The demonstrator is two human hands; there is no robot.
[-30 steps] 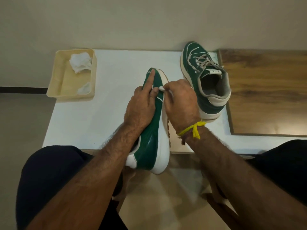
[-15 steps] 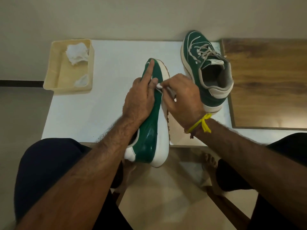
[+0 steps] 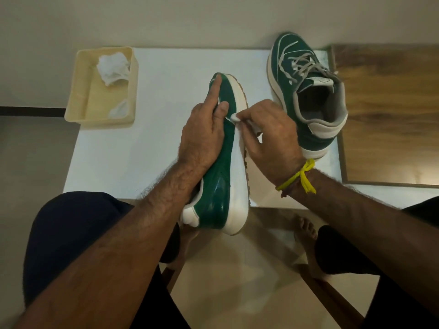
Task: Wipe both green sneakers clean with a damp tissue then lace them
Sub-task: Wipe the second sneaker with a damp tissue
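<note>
Our left hand [image 3: 202, 136] grips 1 green sneaker [image 3: 222, 167] tilted on its side, while our right hand [image 3: 268, 131] pinches a tissue [image 3: 235, 118] against it.

The left hand [image 3: 202, 131] grips a green sneaker [image 3: 221, 167] turned on its side, forefinger along the toe. The right hand [image 3: 268, 131] pinches a tissue [image 3: 234, 118] against it. The second sneaker [image 3: 306, 91], laced, stands on the table [image 3: 147, 96] beside a tray [image 3: 78, 96] of crumpled tissues.
</note>
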